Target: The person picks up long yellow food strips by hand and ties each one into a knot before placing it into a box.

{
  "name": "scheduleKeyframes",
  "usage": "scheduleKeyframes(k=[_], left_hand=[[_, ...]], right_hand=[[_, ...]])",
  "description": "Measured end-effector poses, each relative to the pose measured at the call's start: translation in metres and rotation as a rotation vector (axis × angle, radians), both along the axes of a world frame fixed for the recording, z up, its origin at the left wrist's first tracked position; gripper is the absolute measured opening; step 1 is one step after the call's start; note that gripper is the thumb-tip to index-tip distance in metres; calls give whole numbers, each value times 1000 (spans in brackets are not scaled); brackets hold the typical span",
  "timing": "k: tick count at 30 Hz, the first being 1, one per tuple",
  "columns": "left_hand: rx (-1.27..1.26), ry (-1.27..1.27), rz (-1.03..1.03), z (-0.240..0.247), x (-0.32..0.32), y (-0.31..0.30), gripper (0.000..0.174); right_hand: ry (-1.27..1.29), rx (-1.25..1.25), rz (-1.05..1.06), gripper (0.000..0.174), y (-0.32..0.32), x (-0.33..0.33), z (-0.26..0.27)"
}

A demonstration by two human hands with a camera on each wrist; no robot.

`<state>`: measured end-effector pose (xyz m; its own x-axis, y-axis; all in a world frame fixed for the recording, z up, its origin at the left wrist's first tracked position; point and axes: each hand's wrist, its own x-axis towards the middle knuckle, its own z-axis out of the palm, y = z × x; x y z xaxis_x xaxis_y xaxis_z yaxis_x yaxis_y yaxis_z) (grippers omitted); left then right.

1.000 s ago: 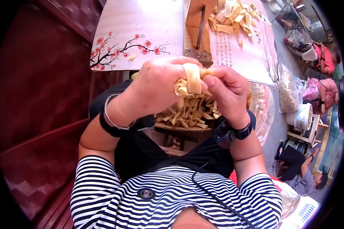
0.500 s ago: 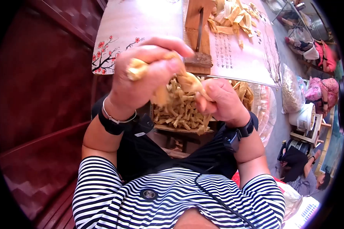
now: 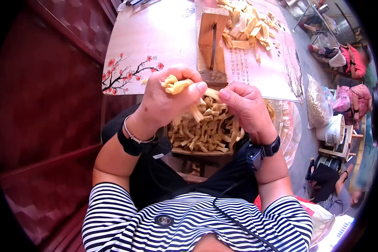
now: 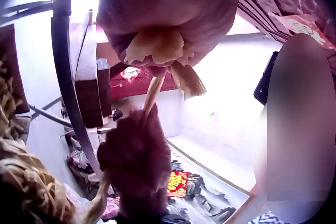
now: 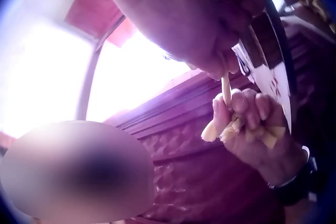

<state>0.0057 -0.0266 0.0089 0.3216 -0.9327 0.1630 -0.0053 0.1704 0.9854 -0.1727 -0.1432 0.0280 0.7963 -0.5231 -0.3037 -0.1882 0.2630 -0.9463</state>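
My left hand [image 3: 161,101] grips a folded bunch of pale yellow strip [image 3: 177,87], its crumpled end sticking out above the thumb and another end hanging below the fingers. Between thumb and fingers, my right hand [image 3: 252,109] pinches the narrow end of the strip. Between the two hands runs a short twisted stretch, also seen as a thin strip [image 4: 153,92] in the left wrist view. In the right wrist view, strip ends [image 5: 231,129] poke out between the left fingers. Under the hands lies a heap of short, knotted-looking yellow pieces [image 3: 201,130] on a cardboard-edged tray [image 3: 193,152].
Ahead stands a table [image 3: 155,29] printed with blossom branches. On it are an upright wooden block [image 3: 214,25] with a metal bar and a pile of loose yellow strips [image 3: 252,25]. Clear plastic bags [image 3: 287,126], a white bucket [image 3: 334,128] and seated people are at right.
The left hand swung left with the bunch, then came back toward the right hand. The wide band wrapped over the left fingers a second ago now shows as a bunched strip.
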Motion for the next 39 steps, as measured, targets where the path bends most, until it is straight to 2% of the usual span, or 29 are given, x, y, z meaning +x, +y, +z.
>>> scheduleKeyframes(k=[3, 4, 8, 11, 12, 15, 16, 18, 20, 23, 25, 26, 27, 29, 30, 31, 33, 34, 35, 37, 39], left_hand=[[10, 87, 161, 11, -4, -11, 8], [21, -46, 173, 6, 1, -17, 15], [-1, -199, 316, -8, 6, -38, 14], [112, -640, 395, -23, 11, -45, 17], [108, -564, 381, -23, 13, -43, 17], [47, -399, 323, -18, 11, -29, 20], [-10, -388, 295, -16, 8, -22, 22], [-144, -421, 192, -5, -1, -9, 25], [-264, -400, 202, -4, -19, -9, 25], [-39, 80, 3, -8, -35, -1, 18], [176, 483, -195, -23, -36, -1, 15], [331, 86, -310, -12, -32, -2, 15], [374, 11, -514, -27, -37, -4, 14], [331, 441, -885, -10, -33, 4, 17], [314, 367, -1068, 4, -29, 4, 22], [170, 306, -1204, 12, -25, -1, 23], [-171, 206, -689, 9, -31, 4, 25], [-229, -181, -473, 12, -27, 2, 30], [-230, -556, -217, 15, -24, 1, 36], [-380, -1050, -99, 9, -9, -5, 44], [-485, -1041, -79, 3, -6, -10, 44]], right_hand=[[-125, -425, -232, 17, -7, 8, -9], [-148, -475, -284, 15, -10, 12, -7], [1, -977, -370, 18, -24, 30, -15], [173, -1060, -359, 18, -43, 34, -29], [285, -935, -409, 20, -45, 29, -26], [-79, -869, -431, 19, -37, 21, -35], [-127, -831, -400, 11, -25, 19, -32], [-177, -942, -311, 17, -9, 15, -22], [-234, -1064, -173, 29, 0, 9, -14], [-555, -1301, -44, 25, 12, 23, -11], [-631, -1477, 87, 24, 9, 23, -12], [-564, -1454, 180, 24, 6, 13, -3], [-549, -1433, 132, 19, 0, 9, -1], [-613, -1377, -22, 9, -6, 9, -3], [-581, -1501, 13, 0, -17, 6, -2], [-459, -1357, -36, 13, -18, 3, -4], [-199, -1001, -142, 21, -3, -1, 2], [-139, -951, -127, 27, -2, 2, -4], [-56, -742, -5, 26, -4, 1, -5], [-139, 50, 146, 23, -3, -2, -6], [-91, 229, 266, 21, -6, 0, -17]])
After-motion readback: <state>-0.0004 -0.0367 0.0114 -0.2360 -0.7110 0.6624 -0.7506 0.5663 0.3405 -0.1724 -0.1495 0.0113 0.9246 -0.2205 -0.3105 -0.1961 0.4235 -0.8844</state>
